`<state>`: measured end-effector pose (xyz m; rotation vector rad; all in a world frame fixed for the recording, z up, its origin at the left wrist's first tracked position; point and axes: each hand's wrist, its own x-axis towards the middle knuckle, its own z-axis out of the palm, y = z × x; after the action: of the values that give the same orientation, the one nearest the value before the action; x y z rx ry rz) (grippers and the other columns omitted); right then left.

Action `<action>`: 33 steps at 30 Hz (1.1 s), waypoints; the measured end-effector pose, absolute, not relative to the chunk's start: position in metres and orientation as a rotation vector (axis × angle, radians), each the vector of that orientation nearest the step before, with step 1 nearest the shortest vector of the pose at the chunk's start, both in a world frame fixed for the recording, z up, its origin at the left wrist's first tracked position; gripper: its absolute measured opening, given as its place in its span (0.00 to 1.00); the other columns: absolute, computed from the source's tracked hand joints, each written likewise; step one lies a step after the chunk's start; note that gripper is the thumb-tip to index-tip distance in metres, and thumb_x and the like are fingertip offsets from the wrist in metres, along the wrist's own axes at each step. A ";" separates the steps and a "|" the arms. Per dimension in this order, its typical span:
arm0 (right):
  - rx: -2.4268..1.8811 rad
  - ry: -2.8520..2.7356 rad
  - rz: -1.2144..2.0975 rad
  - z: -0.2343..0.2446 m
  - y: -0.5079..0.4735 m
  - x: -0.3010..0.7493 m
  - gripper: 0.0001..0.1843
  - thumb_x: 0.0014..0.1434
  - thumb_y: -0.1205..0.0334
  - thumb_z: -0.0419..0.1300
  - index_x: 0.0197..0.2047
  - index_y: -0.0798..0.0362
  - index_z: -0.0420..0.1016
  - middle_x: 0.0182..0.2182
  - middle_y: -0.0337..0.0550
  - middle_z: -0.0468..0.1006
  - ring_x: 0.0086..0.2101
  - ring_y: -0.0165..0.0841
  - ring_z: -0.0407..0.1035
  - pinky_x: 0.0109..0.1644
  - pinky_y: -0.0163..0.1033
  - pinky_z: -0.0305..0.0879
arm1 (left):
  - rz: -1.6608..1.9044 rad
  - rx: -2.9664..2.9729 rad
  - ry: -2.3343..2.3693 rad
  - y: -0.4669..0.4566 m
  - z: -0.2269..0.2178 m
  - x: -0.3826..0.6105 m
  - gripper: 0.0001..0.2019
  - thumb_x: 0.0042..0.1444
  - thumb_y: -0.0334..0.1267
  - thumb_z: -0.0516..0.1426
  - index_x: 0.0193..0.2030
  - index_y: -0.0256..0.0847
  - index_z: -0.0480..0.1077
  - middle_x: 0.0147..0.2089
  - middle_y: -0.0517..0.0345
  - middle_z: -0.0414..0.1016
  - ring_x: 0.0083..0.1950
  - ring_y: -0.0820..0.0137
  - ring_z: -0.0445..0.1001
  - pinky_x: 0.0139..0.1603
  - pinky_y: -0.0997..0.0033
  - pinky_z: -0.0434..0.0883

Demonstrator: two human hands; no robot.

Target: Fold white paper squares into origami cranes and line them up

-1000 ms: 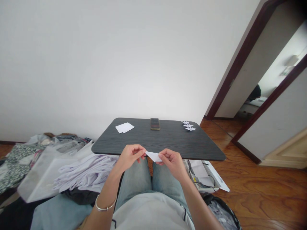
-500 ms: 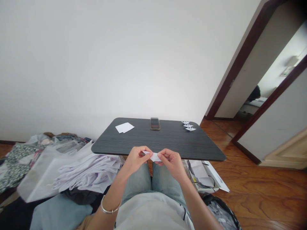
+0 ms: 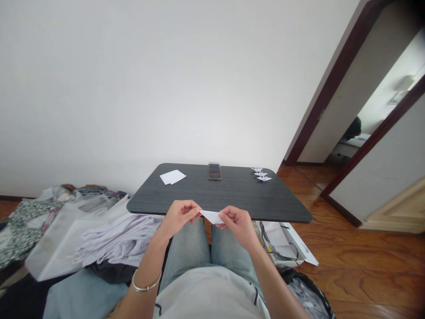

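A small folded white paper (image 3: 211,216) is stretched between my two hands, just at the near edge of the dark table (image 3: 199,195). My left hand (image 3: 181,217) pinches its pointed left tip between thumb and fingers. On the other side my right hand (image 3: 236,221) grips the wider right end, with the thumb on top. Part of the paper is hidden under the right fingers. Several folded paper cranes (image 3: 261,174) stand in a row at the table's far right. Flat white paper sheets (image 3: 173,177) lie overlapped at the far left.
A phone (image 3: 214,171) sits at the table's back middle, by the wall. Piled clothes (image 3: 122,239) fill the left side below the table. To the right are a box with cables and papers (image 3: 282,243) and a black bag of scraps (image 3: 308,292).
My left hand has slid left along the paper to its tip, so more of the paper shows between the hands. My right hand has stayed almost in place.
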<state>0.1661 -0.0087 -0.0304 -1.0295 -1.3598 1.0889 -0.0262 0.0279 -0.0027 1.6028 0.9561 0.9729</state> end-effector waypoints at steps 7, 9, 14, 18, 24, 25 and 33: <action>-0.968 -1.293 1.154 -0.029 -0.006 0.168 0.12 0.52 0.54 0.62 0.29 0.56 0.75 0.20 0.39 0.77 0.21 0.30 0.72 0.25 0.32 0.69 | 1.004 1.663 0.740 0.023 -0.009 -0.019 0.14 0.43 0.35 0.64 0.39 0.38 0.75 0.36 0.53 0.77 0.36 0.70 0.74 0.36 0.73 0.71; -0.950 -1.273 1.173 -0.029 -0.006 0.167 0.11 0.51 0.55 0.63 0.31 0.56 0.75 0.21 0.40 0.78 0.21 0.29 0.71 0.24 0.31 0.69 | 1.007 1.766 0.733 0.022 -0.009 -0.016 0.10 0.43 0.34 0.64 0.35 0.37 0.77 0.34 0.53 0.78 0.36 0.68 0.75 0.37 0.72 0.72; -0.827 -1.198 1.112 -0.028 -0.008 0.166 0.09 0.52 0.59 0.63 0.35 0.52 0.72 0.23 0.36 0.76 0.20 0.26 0.69 0.24 0.30 0.68 | 1.191 1.850 0.763 0.021 -0.009 -0.010 0.04 0.45 0.35 0.63 0.30 0.38 0.78 0.30 0.52 0.78 0.32 0.68 0.76 0.32 0.74 0.72; -0.692 -1.304 1.015 -0.029 -0.010 0.166 0.14 0.46 0.65 0.68 0.37 0.49 0.73 0.30 0.37 0.76 0.26 0.28 0.71 0.29 0.31 0.69 | 1.348 1.851 0.739 0.020 -0.009 -0.009 0.03 0.45 0.34 0.63 0.29 0.38 0.78 0.29 0.53 0.78 0.30 0.69 0.75 0.31 0.74 0.72; -0.666 -1.369 0.886 -0.034 -0.008 0.162 0.07 0.47 0.67 0.66 0.32 0.49 0.77 0.29 0.39 0.74 0.29 0.31 0.70 0.32 0.34 0.68 | 1.453 1.898 0.710 0.016 -0.011 -0.003 0.03 0.46 0.35 0.63 0.28 0.39 0.77 0.28 0.53 0.78 0.30 0.69 0.75 0.31 0.74 0.72; -0.659 -1.340 0.891 -0.035 -0.008 0.160 0.06 0.47 0.67 0.66 0.31 0.49 0.77 0.28 0.39 0.74 0.29 0.31 0.70 0.31 0.34 0.68 | 1.468 1.901 0.713 0.015 -0.012 -0.002 0.03 0.46 0.35 0.63 0.28 0.39 0.77 0.28 0.53 0.78 0.29 0.70 0.75 0.30 0.74 0.72; -0.668 -1.094 0.967 -0.027 -0.014 0.148 0.04 0.45 0.65 0.68 0.27 0.50 0.77 0.25 0.37 0.76 0.25 0.29 0.68 0.29 0.33 0.66 | 1.674 1.966 0.777 0.009 -0.015 0.007 0.00 0.47 0.32 0.63 0.27 0.40 0.76 0.28 0.57 0.78 0.28 0.72 0.75 0.31 0.75 0.71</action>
<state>0.1485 -0.0143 -0.0267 -0.6680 -1.0941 0.9666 0.0068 0.0089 -0.0145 1.9659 0.7774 1.6741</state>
